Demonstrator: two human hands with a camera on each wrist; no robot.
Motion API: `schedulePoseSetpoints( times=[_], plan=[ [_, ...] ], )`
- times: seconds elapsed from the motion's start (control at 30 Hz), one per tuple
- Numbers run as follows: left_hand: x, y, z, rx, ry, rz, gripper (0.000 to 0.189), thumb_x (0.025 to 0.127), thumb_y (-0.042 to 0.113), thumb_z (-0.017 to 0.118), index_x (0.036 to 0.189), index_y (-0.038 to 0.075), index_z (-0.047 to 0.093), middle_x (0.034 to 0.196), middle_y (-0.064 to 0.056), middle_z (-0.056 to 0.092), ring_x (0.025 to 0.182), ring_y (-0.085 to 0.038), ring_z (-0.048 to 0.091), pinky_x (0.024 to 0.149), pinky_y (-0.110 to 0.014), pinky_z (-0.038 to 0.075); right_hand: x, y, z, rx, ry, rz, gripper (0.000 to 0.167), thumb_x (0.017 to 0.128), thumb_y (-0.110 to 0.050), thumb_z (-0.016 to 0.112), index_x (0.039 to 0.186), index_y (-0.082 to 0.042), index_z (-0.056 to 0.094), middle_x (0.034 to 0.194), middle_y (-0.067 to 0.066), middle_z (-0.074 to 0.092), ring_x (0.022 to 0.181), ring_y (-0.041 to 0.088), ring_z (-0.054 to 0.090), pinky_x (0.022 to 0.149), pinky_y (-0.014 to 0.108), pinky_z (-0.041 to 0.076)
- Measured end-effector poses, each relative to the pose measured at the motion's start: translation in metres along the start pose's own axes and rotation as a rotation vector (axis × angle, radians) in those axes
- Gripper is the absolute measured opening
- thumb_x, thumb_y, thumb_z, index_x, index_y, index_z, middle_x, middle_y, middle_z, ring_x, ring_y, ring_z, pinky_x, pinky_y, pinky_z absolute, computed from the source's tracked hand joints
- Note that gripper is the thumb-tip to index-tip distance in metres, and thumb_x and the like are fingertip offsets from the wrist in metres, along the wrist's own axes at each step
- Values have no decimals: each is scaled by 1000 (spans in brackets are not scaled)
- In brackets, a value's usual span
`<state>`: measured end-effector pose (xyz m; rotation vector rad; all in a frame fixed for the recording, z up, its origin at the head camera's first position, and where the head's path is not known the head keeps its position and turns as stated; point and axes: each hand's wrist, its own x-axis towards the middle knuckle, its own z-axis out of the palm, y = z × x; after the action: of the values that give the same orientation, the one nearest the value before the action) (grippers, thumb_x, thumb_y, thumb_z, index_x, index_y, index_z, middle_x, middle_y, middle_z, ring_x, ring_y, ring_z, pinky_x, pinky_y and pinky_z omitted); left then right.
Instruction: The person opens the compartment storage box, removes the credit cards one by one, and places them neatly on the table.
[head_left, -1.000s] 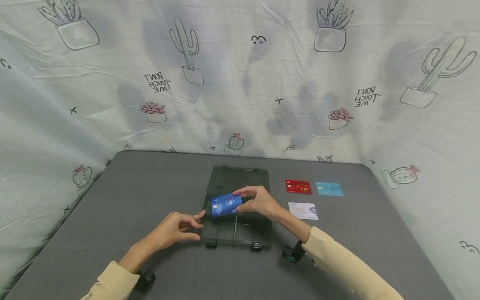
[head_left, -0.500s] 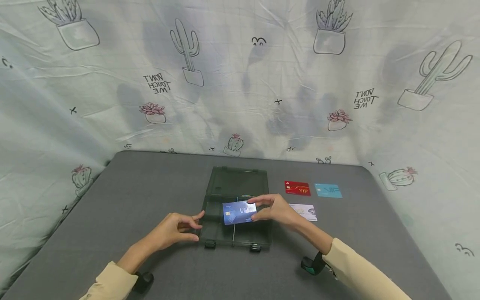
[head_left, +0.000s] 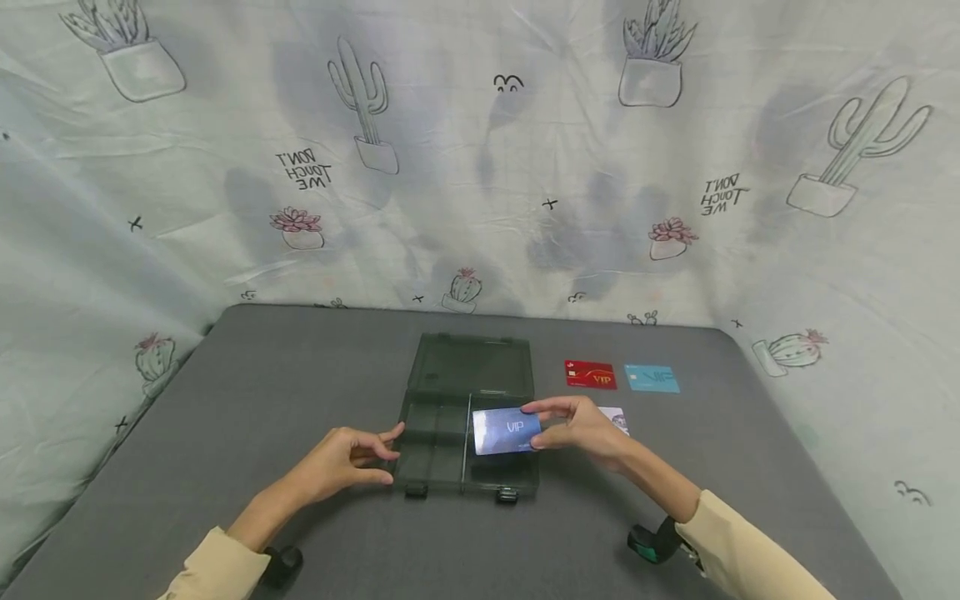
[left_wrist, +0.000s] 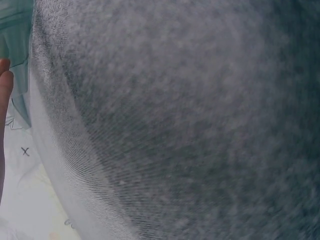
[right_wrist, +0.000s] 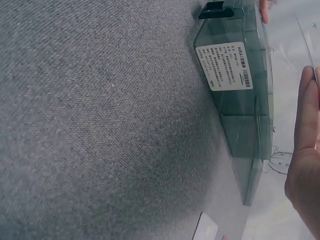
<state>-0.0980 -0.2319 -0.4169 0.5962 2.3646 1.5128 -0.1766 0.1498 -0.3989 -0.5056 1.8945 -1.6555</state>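
Observation:
A blue VIP card (head_left: pixel 495 432) is pinched at its right end between the thumb and fingers of my right hand (head_left: pixel 581 429). It hangs over the right compartment of a dark green see-through plastic box (head_left: pixel 472 367), whose lid lies open toward the back. One divider (head_left: pixel 466 450) splits the box into left and right. My left hand (head_left: pixel 341 460) rests its fingertips along the box's left side, thumb near the front corner. In the right wrist view, the card shows as a thin edge (right_wrist: pixel 306 42) above the fingers, and a label (right_wrist: pixel 226 66) sits on the box's side.
A red VIP card (head_left: pixel 590 375) and a light blue card (head_left: pixel 652 378) lie on the grey table (head_left: pixel 315 367), right of the box. Behind my right hand, a white card (head_left: pixel 617 418) is partly hidden. Two dark latches (head_left: pixel 507 497) stick out at the box's front.
My right hand has carried the blue card rightward, from over the left compartment across the divider to the right one. The white card is now more covered. My left hand stays put.

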Motion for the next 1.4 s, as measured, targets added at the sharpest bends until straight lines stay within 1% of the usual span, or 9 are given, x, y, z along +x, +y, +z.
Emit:
schedulePoseSetpoints(
  times=[0.13, 0.33, 0.47, 0.6, 0.73, 0.93, 1.1, 1.23, 1.4],
  plan=[
    [-1, -2, 0, -4, -1, -2, 27, 77, 15, 78, 98, 1, 70, 140, -26, 41, 107, -18, 64, 92, -35, 51, -4, 0, -3, 6, 6, 12, 47, 83, -9, 73, 126, 5, 58, 119, 19, 57, 102, 29, 55, 82, 34, 57],
    [-1, -4, 0, -41, -7, -8, 27, 77, 14, 78, 99, 0, 69, 141, -26, 41, 108, -18, 64, 92, -33, 52, -13, -2, -14, 67, 4, 68, 51, 82, -6, 74, 127, 9, 55, 107, 16, 61, 91, 25, 61, 82, 35, 57],
    [-1, -5, 0, -53, -7, -2, 27, 78, 13, 78, 99, -1, 68, 141, -27, 40, 108, -20, 64, 92, -32, 52, -19, -1, -20, 84, -2, 93, 52, 82, -5, 73, 128, 11, 53, 102, 14, 64, 87, 23, 62, 83, 37, 57],
    [-1, -7, 0, -58, -6, -1, 27, 77, 12, 78, 99, -1, 68, 141, -27, 41, 108, -19, 64, 92, -32, 52, -26, 4, -27, 85, -1, 100, 53, 82, -4, 73, 128, 12, 52, 101, 13, 64, 90, 23, 61, 82, 36, 58],
    [-1, -7, 0, -55, -6, -6, 27, 77, 13, 78, 99, 0, 69, 141, -25, 41, 108, -17, 64, 92, -32, 52, -35, 8, -34, 77, 12, 112, 51, 82, -4, 73, 127, 11, 54, 102, 13, 60, 96, 23, 57, 82, 35, 58],
    [-2, -8, 1, -63, -6, -16, 28, 77, 13, 78, 99, -1, 68, 141, -25, 41, 109, -22, 64, 93, -32, 51, -48, 16, -47, 74, 24, 139, 43, 81, -2, 74, 122, 2, 61, 104, 12, 54, 99, 23, 53, 80, 33, 57],
    [-3, -9, 2, -54, -2, -18, 29, 77, 15, 78, 100, -1, 69, 142, -25, 41, 109, -18, 64, 94, -32, 51, -58, 22, -57, 113, 14, 139, 36, 82, 0, 72, 116, -8, 67, 100, 8, 60, 94, 19, 58, 80, 32, 57],
    [-4, -10, 3, -39, 2, -15, 29, 77, 15, 78, 100, 0, 69, 142, -24, 41, 108, -14, 64, 94, -33, 50, -67, 27, -66, 115, 18, 143, 36, 84, 0, 70, 118, -9, 67, 107, 9, 62, 95, 20, 60, 82, 34, 57],
    [-4, -11, 5, -32, 3, -9, 28, 78, 15, 78, 99, 1, 69, 142, -24, 41, 108, -15, 64, 94, -33, 50, -79, 36, -81, 104, 36, 164, 36, 86, -1, 68, 121, -13, 66, 112, 7, 63, 97, 19, 62, 83, 34, 56]
  ],
)
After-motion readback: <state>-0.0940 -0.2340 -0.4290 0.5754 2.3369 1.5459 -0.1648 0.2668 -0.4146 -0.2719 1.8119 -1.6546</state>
